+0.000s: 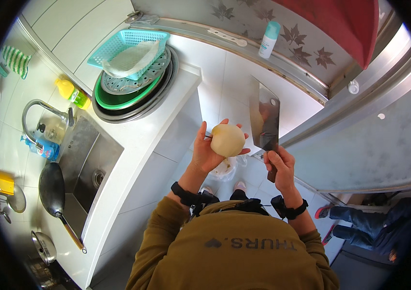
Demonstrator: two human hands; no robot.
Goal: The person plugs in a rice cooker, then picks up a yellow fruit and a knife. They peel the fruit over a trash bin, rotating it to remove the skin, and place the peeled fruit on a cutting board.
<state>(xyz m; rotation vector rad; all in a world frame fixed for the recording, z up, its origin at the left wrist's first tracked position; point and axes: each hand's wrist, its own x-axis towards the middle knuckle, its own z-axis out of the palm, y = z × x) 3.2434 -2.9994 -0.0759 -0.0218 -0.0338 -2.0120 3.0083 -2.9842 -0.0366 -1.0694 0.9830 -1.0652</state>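
A peeled, pale round fruit, seemingly a pear (228, 140), with a dark stem rests in my left hand (205, 150), palm up and fingers spread around it. My right hand (281, 165) grips the handle of a broad-bladed cleaver (266, 116). Its blade points away from me, to the right of the fruit and apart from it. Below the fruit, a bin lined with a clear plastic bag (223, 170) stands on the floor near my feet and holds pale scraps, partly hidden by my left hand.
To the left runs a white counter (136, 159) with a steel sink (98, 156), a wok (52, 190), stacked basins under a turquoise basket (129, 36), and bottles. A spray bottle (269, 40) stands on the ledge ahead. Another person's legs (357, 224) show at the lower right.
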